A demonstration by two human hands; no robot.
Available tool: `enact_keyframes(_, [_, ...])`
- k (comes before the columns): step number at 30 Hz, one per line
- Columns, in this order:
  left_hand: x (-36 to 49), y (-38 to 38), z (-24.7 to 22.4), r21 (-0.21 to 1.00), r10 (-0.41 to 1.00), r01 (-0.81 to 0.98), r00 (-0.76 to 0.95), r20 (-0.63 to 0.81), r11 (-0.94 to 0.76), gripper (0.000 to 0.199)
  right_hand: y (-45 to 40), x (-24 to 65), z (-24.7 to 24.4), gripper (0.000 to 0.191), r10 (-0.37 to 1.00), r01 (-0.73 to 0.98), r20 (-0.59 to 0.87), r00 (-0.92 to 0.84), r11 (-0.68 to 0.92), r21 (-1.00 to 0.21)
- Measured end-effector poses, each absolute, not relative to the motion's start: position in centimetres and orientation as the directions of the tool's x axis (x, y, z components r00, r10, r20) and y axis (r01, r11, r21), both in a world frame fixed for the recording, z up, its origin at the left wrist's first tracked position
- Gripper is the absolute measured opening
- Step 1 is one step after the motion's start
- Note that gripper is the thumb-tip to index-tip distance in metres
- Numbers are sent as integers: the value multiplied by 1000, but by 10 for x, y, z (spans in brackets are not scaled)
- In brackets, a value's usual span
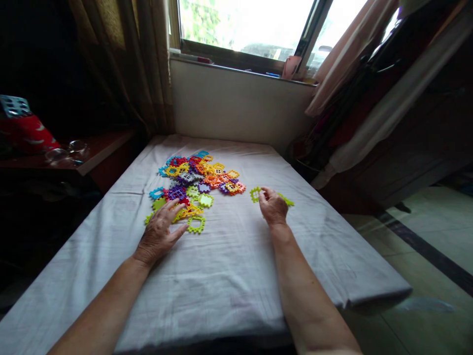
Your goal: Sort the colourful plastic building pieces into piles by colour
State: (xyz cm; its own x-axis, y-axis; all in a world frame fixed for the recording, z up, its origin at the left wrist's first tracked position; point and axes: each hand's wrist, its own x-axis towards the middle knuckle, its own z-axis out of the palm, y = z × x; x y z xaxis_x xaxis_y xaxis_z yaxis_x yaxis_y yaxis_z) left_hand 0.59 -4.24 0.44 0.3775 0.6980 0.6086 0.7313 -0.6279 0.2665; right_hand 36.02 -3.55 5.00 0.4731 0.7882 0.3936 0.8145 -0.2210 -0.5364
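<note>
My left hand (159, 231) has its fingers spread over the near edge of a pile of toothed plastic building pieces (177, 193). Yellow and lime green pieces lie partly under its fingers, and a lime green square frame (195, 225) rests just beyond its thumb. To the right, away from the pile, my right hand (274, 207) is closed with its fingertips at a lime green building piece (254, 194) with a window grid. Another lime green piece (287, 199) shows past the knuckles, partly hidden by that hand.
A pale cloth covers the table (221, 276). On the left, a side desk (107, 150) carries glasses (57, 156) and a red patterned container (29, 133). A wall with a window stands behind the table; clothes (347, 64) hang at the right.
</note>
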Motion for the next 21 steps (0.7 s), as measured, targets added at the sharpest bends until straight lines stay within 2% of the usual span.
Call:
enact_keyframes(4, [4, -40, 2, 296, 717, 743, 336, 610, -601, 51, -38, 390, 41, 29, 743, 838, 433, 510, -316, -445])
enact_keyframes(9, [4, -42, 4, 304, 735, 749, 339, 587, -589, 43, -41, 393, 34, 32, 666, 833, 513, 542, -347, -430])
enact_keyframes(12, [6, -45, 8, 292, 748, 749, 383, 541, -595, 35, -42, 371, 33, 31, 734, 890, 537, 416, -206, -407])
enact_keyframes(15, [9, -48, 11, 248, 753, 750, 461, 470, -614, 35, -43, 327, 34, 27, 870, 930, 477, 121, 68, -361])
enact_keyframes(17, [12, -50, 13, 218, 753, 752, 497, 432, -622, 36, -40, 295, 35, 26, 907, 917, 415, -66, 219, -333])
enact_keyframes(19, [14, -52, 14, 203, 754, 756, 508, 417, -622, 32, -35, 268, 35, 30, 917, 905, 361, -170, 291, -311])
enact_keyframes(21, [15, -52, 14, 199, 746, 752, 511, 427, -629, 26, -28, 252, 34, 35, 931, 912, 311, -192, 287, -295])
